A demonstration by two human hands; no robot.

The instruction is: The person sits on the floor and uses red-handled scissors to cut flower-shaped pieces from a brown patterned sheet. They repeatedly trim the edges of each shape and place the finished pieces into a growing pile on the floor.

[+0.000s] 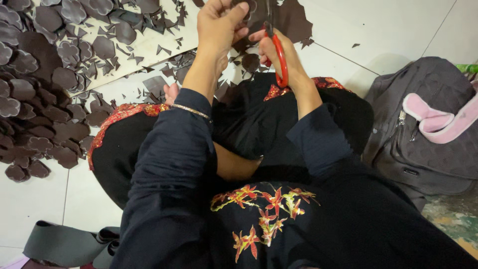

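a pair of scissors with red plastic handles (pixel 280 57) sits near the top centre of the view, at about twelve o'clock, blades pointing up and away from the person. the right hand (pixel 279 55) is closed through the red loops, fingers wrapped tight around them. just beside it, at eleven o'clock, the left hand (pixel 219 25) pinches a dark brown sheet of thin material (pixel 289 17) between thumb and fingertips, holding it up to the blades; how far the blades stand apart cannot be told.

a thin silver bangle (pixel 191 110) circles the left wrist over a dark navy sleeve. below the hands lie the person's crossed legs in black cloth with red patterned trim (pixel 119 117), and at six o'clock a black garment with red and yellow embroidered flowers (pixel 264 211).

at nine to ten o'clock, a heap of dark brown flower-shaped cut pieces (pixel 35 114) and small offcuts covers the white tiled floor (pixel 40 199). at three o'clock rests a grey bag with a pink strap (pixel 428 129).
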